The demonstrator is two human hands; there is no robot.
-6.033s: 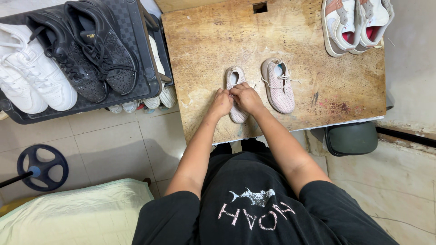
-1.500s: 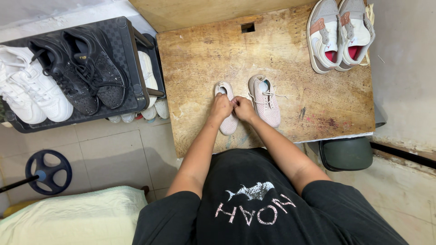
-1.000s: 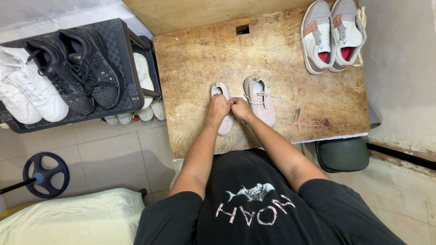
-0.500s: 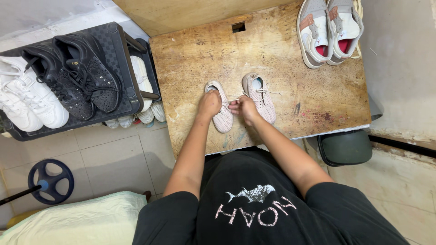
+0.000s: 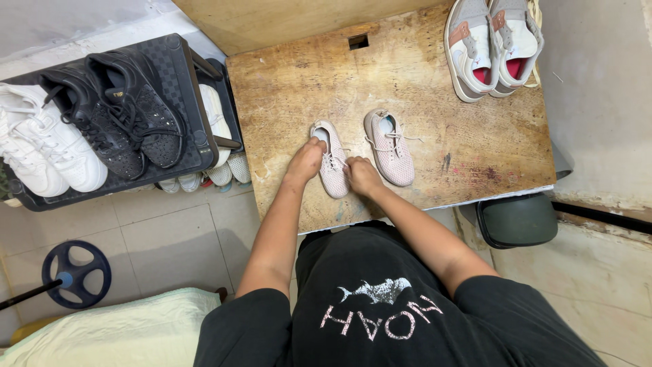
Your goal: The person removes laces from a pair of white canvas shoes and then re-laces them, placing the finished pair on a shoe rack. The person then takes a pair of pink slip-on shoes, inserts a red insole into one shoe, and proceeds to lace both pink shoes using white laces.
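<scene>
nearby, both hands, left hand (image 5: 305, 160), right hand (image 5: 362, 176), pinching small pink shoe (image 5: 332, 159) laces, its twin (image 5: 388, 147) beside, grey sneakers (image 5: 492, 41) well apart

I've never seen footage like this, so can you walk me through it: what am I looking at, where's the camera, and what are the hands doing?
There is no machine here. The camera sits on a person's head and looks straight down, so you see their black shirt and both bare arms. In front is a worn wooden table. On it lie two small pink shoes: the left hand and right hand both touch the nearer small pink shoe at its laces, while the other pink shoe lies beside it, untouched. A grey and white pair of sneakers sits at the far right corner. Left of the table, a black rack carries black and white sneakers.
</scene>
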